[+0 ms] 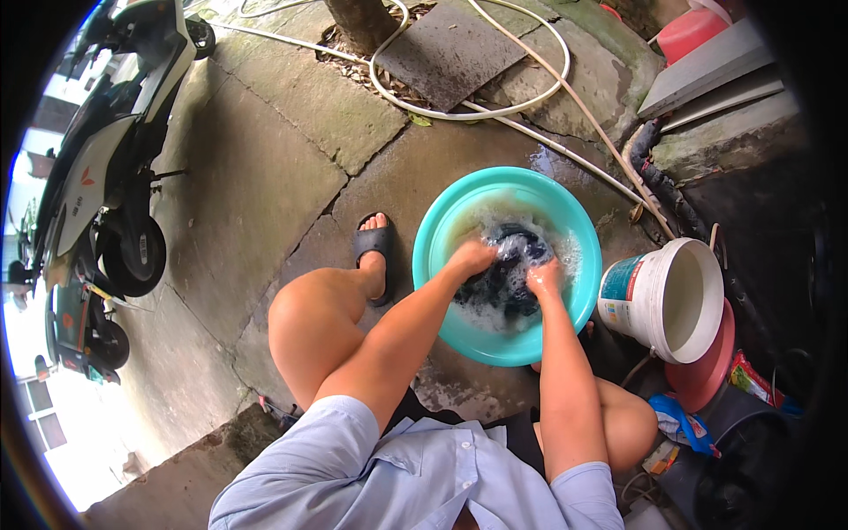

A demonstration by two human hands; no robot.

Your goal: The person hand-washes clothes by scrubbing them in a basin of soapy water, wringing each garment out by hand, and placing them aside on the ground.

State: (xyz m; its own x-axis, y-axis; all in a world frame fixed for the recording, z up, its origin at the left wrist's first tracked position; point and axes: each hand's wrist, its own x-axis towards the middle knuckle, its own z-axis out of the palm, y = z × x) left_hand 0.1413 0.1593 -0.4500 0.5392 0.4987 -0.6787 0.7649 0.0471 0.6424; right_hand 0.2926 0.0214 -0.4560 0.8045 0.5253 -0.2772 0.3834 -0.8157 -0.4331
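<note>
A round turquoise plastic basin stands on the wet concrete between my feet. Dark wet cloth lies in it under sudsy water. My left hand and my right hand are swapped in neither place nor side: the left is at the cloth's left edge, the right at its right edge. Both hands are curled on the dark cloth, with foam around the fingers. The fingertips are partly hidden by suds and fabric.
A white plastic bucket leans right of the basin, over a red basin. A pale hose loops beyond, around a flat slab near a tree trunk. A scooter stands left. Plastic packets lie lower right.
</note>
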